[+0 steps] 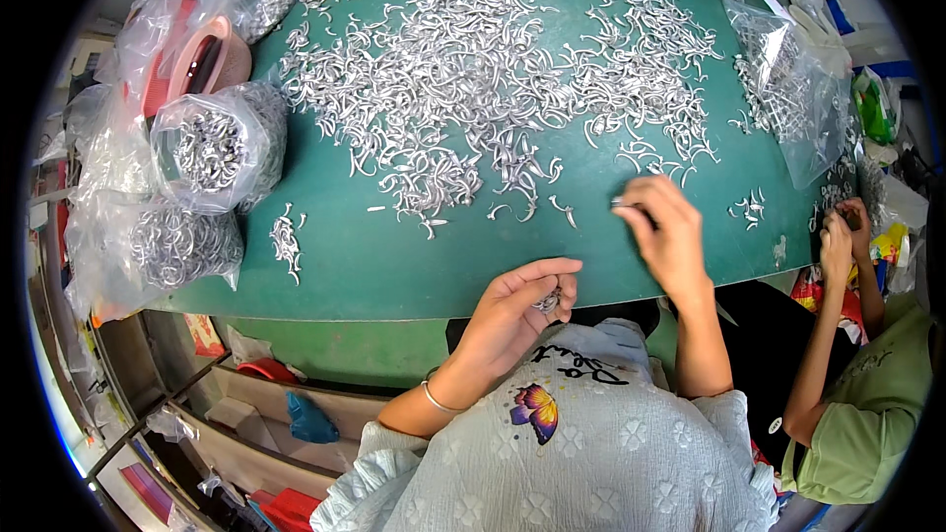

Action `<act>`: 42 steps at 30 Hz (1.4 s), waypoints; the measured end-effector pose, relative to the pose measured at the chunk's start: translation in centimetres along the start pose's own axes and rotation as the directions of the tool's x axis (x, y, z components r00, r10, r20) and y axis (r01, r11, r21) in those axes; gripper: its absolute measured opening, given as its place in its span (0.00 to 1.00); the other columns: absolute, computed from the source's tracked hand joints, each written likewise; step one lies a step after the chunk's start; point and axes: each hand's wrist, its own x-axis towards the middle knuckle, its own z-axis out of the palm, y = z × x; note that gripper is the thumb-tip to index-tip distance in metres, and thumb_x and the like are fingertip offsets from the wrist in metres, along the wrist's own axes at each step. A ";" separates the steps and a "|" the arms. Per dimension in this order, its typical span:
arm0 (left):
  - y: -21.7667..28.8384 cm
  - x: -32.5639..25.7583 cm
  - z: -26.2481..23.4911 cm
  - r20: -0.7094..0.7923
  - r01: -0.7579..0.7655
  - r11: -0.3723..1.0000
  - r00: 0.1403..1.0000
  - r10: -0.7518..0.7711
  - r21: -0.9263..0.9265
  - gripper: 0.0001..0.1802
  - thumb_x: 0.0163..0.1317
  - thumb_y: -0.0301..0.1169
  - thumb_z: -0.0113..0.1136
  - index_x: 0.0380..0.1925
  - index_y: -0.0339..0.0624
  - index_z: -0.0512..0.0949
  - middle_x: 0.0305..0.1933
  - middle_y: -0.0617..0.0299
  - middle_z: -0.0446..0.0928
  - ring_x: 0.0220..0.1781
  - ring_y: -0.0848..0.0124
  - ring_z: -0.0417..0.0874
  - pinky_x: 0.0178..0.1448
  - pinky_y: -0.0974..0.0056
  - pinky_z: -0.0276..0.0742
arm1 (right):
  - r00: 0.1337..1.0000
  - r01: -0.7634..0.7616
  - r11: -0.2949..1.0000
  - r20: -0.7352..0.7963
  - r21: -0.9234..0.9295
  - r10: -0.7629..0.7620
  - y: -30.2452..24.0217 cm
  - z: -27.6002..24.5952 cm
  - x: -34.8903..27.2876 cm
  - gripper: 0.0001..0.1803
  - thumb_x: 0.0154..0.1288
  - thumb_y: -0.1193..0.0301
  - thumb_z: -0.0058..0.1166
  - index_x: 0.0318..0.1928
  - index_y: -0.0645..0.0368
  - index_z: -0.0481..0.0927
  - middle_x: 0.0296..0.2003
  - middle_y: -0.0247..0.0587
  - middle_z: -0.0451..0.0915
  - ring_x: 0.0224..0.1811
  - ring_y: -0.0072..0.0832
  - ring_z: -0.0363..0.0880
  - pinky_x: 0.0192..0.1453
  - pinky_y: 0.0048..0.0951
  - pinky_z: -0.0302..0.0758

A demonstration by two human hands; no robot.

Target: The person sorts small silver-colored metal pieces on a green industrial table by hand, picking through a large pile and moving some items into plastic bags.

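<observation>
My left hand [512, 313] is curled at the table's front edge, holding several small silver curved metal pieces [547, 302] in its fingers; its index finger points right. To the right and a little farther out, my right hand [665, 232] hangs over the green tabletop [424, 276], thumb and index finger pinched on a small silver piece [618, 202], mostly hidden by the fingertips. Beyond both hands spreads a wide heap of loose curved silver pieces [453, 69]. A few strays [562, 211] lie between the heap and my hands.
Clear plastic bags of silver pieces [182, 244] stand at the left, near a pink basket [222, 54]. Another filled bag [788, 89] lies at the right. A small pile [287, 244] sits front left. A co-worker's hands [843, 234] work at the far right.
</observation>
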 end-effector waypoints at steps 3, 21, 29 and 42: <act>0.2 -0.1 0.0 0.000 -0.004 1.000 1.000 0.004 0.006 0.15 0.70 0.25 0.50 0.52 0.30 0.77 0.38 0.61 0.76 0.38 0.73 0.74 0.42 0.67 0.73 | 0.952 -0.203 0.954 -0.273 -0.221 0.139 2.1 -4.0 -2.4 0.07 0.55 0.81 0.64 0.34 0.63 0.80 0.34 0.45 0.82 0.33 0.36 0.80 0.39 0.31 0.76; 0.4 -0.6 0.0 -0.024 -0.033 0.999 0.999 0.033 0.011 0.15 0.70 0.26 0.49 0.53 0.31 0.76 0.38 0.61 0.76 0.39 0.72 0.75 0.43 0.66 0.74 | 0.999 0.031 0.984 0.027 -0.174 -0.026 -2.3 2.1 0.7 0.08 0.55 0.75 0.64 0.34 0.61 0.78 0.33 0.41 0.76 0.38 0.41 0.73 0.44 0.39 0.68; 0.9 0.1 2.4 -0.159 -0.031 0.999 0.987 0.025 -0.039 0.16 0.73 0.31 0.50 0.53 0.32 0.76 0.35 0.62 0.76 0.36 0.73 0.75 0.41 0.67 0.73 | 0.979 0.064 0.989 0.185 0.134 -0.089 -5.0 0.6 -0.2 0.08 0.53 0.76 0.65 0.34 0.61 0.80 0.33 0.41 0.78 0.38 0.41 0.75 0.44 0.37 0.70; 0.4 -0.2 -0.4 -0.017 -0.024 1.000 1.000 0.024 0.001 0.16 0.71 0.31 0.54 0.53 0.32 0.76 0.33 0.64 0.73 0.32 0.74 0.71 0.37 0.70 0.69 | 0.991 0.126 0.992 -0.037 -0.031 -0.127 -1.5 3.0 2.8 0.08 0.55 0.78 0.63 0.34 0.61 0.76 0.32 0.42 0.77 0.36 0.42 0.73 0.43 0.40 0.70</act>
